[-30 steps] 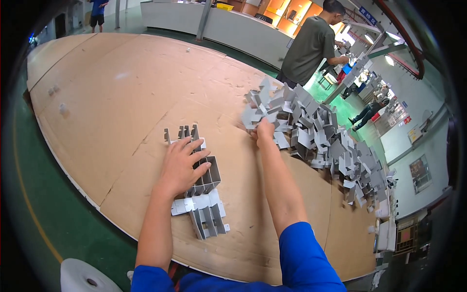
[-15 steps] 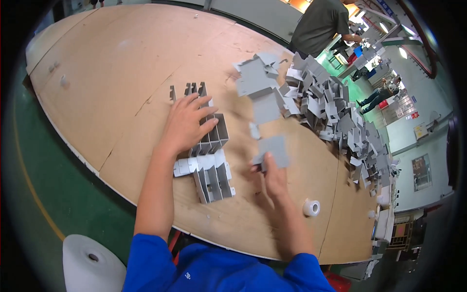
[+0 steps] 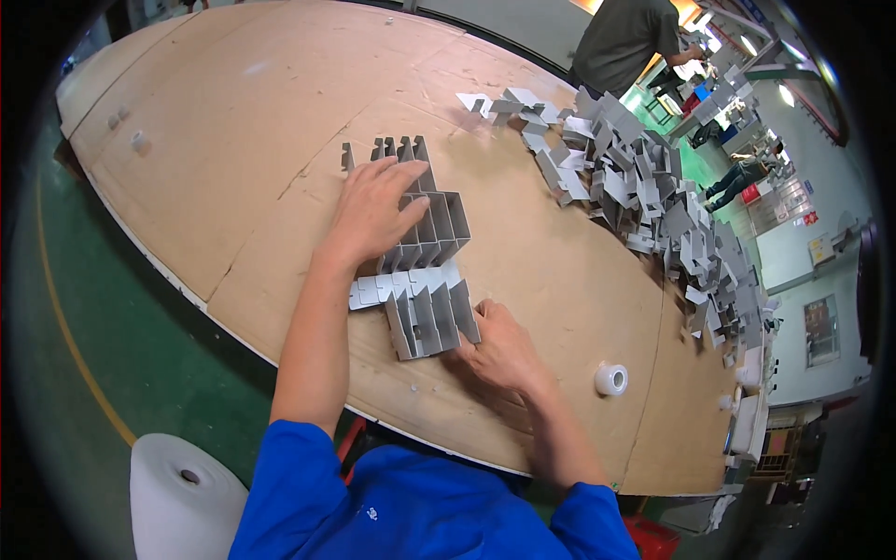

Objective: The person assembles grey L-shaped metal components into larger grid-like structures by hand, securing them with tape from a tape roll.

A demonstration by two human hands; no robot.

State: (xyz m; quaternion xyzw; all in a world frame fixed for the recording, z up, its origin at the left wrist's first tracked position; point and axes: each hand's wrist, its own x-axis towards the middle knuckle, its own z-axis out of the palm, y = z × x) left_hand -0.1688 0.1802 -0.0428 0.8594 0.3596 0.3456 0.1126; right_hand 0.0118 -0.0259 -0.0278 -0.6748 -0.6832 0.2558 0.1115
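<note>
Grey cardboard dividers (image 3: 437, 222) stand upright on the table in a slotted grid, with notched strips at the far side. My left hand (image 3: 378, 210) lies over the left part of this grid, fingers stretched and thumb apart. Nearer to me, a second set of upright grey partitions (image 3: 422, 319) adjoins a flat, pale tabbed strip (image 3: 373, 291). My right hand (image 3: 499, 350) grips a grey cardboard piece (image 3: 465, 311) at the right end of that set. Its fingertips are partly hidden behind the piece.
A long heap of folded grey cardboard pieces (image 3: 644, 191) runs along the table's right side. A white tape roll (image 3: 611, 380) is right of my right hand. A big white roll (image 3: 182, 504) stands below the table (image 3: 280, 121) at left. Another person (image 3: 621, 47) stands beyond the heap.
My right hand has carried the grey piece leftward to the near partitions. Flat grey sheets left of the heap no longer show there. My left hand stays on the grid; the view has shifted slightly.
</note>
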